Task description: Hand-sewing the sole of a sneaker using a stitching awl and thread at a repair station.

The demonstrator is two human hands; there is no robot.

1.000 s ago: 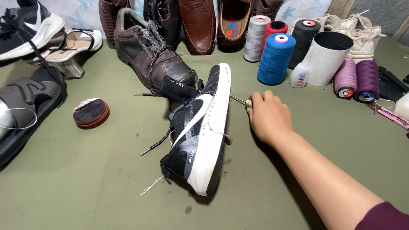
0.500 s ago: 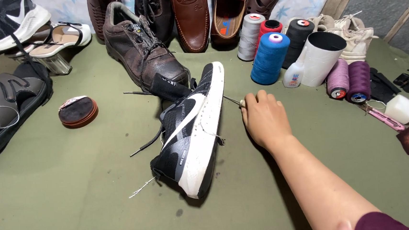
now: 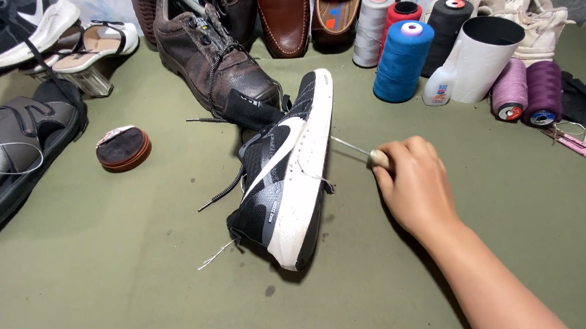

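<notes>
The awl's (image 3: 351, 147) handle is buried inside the right hand's (image 3: 414, 183) grip; beyond it, the tip vanishes behind the sneaker's (image 3: 287, 172) sole.

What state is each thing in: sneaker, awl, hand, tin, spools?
black-and-white sneaker: on its side, sole toward the hand, laces loose
awl: tip at the sneaker's sole edge
right hand: closed around the awl handle
round tin: lying flat, lid on
blue thread spool: upright
purple spools: lying on their sides
</notes>
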